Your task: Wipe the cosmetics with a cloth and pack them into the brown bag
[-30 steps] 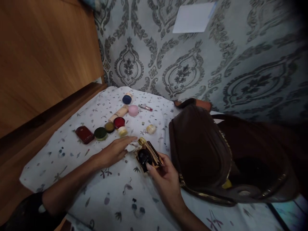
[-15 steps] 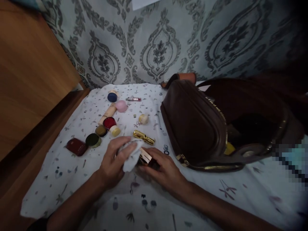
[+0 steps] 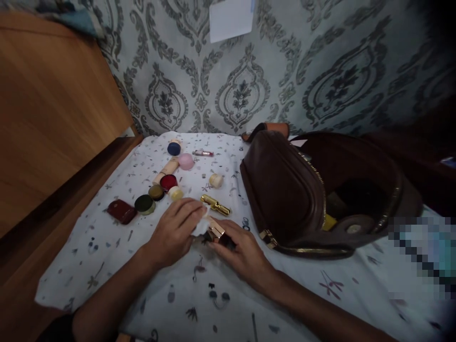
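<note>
My left hand (image 3: 178, 232) is closed on a crumpled white cloth (image 3: 200, 227), which presses against the near end of a small shiny gold-and-dark case (image 3: 215, 230). The case sits in the grip of my right hand (image 3: 242, 249), between thumb and fingers. Just beyond the hands lies a gold tube (image 3: 215, 204). Further left on the printed white sheet are a yellow-lidded jar (image 3: 175, 192), a red round container (image 3: 168, 182), an olive jar (image 3: 156, 192), a dark green jar (image 3: 145, 204) and a dark red case (image 3: 121, 211).
An unzipped brown bag (image 3: 285, 190) takes up the right side. Behind the jars are a pink container (image 3: 185, 161), a beige tube (image 3: 166, 172), a blue-lidded jar (image 3: 174, 147) and a slim tube (image 3: 203, 153). A cream jar (image 3: 216, 180) stands mid-sheet. Wooden furniture (image 3: 60, 90) borders the left.
The view has tilted up, showing more of the patterned curtain and its white paper. Less of the cloth shows beside my left hand, which stays against the case.
</note>
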